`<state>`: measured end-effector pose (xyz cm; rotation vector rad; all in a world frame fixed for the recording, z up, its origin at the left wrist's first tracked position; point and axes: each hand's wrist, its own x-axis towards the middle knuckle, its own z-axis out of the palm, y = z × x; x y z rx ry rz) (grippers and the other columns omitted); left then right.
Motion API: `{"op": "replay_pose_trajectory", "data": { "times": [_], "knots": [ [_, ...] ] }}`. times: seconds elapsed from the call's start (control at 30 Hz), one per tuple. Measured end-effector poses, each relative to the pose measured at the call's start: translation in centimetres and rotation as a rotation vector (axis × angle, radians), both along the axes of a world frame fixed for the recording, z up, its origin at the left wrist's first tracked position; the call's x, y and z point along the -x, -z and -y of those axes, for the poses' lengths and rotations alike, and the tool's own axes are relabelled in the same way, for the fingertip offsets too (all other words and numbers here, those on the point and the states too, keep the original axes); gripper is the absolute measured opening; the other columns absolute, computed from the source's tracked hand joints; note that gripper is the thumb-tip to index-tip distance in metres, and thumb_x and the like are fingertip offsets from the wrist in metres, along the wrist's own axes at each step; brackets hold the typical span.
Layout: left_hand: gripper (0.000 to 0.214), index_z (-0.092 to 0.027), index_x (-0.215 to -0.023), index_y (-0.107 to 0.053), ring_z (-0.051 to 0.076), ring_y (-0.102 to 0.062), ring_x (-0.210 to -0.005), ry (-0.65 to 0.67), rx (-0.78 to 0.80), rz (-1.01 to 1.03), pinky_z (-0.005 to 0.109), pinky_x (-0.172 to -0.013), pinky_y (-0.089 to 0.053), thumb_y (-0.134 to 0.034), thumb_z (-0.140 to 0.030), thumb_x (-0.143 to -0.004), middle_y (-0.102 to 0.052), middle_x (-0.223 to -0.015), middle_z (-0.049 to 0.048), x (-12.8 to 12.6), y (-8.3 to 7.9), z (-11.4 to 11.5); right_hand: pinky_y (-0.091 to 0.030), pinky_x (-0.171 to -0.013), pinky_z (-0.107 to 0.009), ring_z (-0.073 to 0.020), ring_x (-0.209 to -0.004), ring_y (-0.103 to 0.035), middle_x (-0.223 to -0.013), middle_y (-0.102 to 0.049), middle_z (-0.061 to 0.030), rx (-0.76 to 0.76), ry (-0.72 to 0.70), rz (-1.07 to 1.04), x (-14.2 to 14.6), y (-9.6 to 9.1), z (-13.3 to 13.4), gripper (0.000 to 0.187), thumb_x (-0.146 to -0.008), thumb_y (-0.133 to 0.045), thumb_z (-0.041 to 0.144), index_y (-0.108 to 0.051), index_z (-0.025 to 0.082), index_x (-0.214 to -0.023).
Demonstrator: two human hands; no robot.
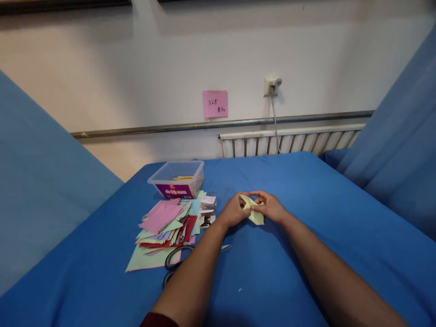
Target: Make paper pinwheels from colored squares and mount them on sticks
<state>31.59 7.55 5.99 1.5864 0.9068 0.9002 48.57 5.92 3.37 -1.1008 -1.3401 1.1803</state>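
Between my two hands is a pale yellow piece of paper (257, 219), partly folded, held just above the blue cloth. My left hand (235, 210) pinches its left side with thumb and fingers. On the other side, my right hand (270, 208) grips the paper's right part, thumb in front and fingers behind. Some of the paper is hidden by the fingers. Under my left forearm lies a pair of scissors (179, 256) with dark handles, its blade tip showing to the right of the arm.
Left of my hands is a pile of coloured paper (162, 217). Beside it sit small white boxes (208, 202), one open with small dark metal pieces. Behind stands a clear plastic tub (175, 179) holding thin yellow sticks. A radiator (289, 141) runs along the wall; blue curtains hang at both sides.
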Motion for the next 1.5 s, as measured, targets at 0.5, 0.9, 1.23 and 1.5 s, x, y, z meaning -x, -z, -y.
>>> {"op": "replay_pose_trajectory", "data": {
  "times": [0.5, 0.9, 1.23, 1.5],
  "knots": [
    [0.041, -0.013, -0.096, -0.063, 0.016, -0.064, -0.068, -0.3, 0.418, 0.45, 0.029, -0.068, -0.051, -0.078, -0.025, -0.06, -0.069, -0.079, 0.0053, -1.6, 1.9, -0.9, -0.05, -0.058, -0.03, -0.0172, -0.058, -0.063, -0.068, -0.067, -0.0003, 0.111, 0.414, -0.513, 3.5, 0.7, -0.5, 0.047, -0.056, -0.078, 0.036, -0.054, 0.019, -0.093],
    [0.028, -0.008, -0.082, -0.07, 0.015, -0.062, -0.059, -0.225, 0.498, 0.429, 0.026, -0.062, -0.049, -0.075, -0.022, -0.059, -0.071, -0.072, 0.0088, -1.6, 2.7, -1.1, -0.048, -0.057, -0.027, -0.0146, -0.056, -0.061, -0.068, -0.068, -0.0001, 0.105, 0.393, -0.519, 4.3, 1.0, -0.9, 0.047, -0.054, -0.079, 0.034, -0.056, 0.016, -0.091],
    [0.021, -0.008, -0.079, -0.068, 0.018, -0.066, -0.065, -0.311, 0.551, 0.54, 0.027, -0.064, -0.052, -0.072, -0.013, -0.059, -0.072, -0.076, 0.0105, -0.7, 2.2, -2.0, -0.049, -0.068, -0.03, -0.0161, -0.071, -0.062, -0.093, -0.066, -0.0044, -0.035, 0.36, -0.364, 3.4, 1.4, -0.9, 0.049, -0.067, -0.069, 0.032, -0.056, 0.02, -0.112],
    [0.024, -0.009, -0.092, -0.066, 0.018, -0.068, -0.074, -0.368, 0.649, 0.68, 0.029, -0.072, -0.055, -0.064, -0.008, -0.068, -0.073, -0.087, 0.0096, 0.3, 1.3, -2.4, -0.044, -0.092, -0.038, -0.0237, -0.118, -0.05, -0.141, -0.039, -0.0047, -0.318, 0.285, 0.135, 3.1, 1.4, -0.1, 0.045, -0.063, -0.052, 0.007, -0.068, 0.027, -0.101]
  ]
}}
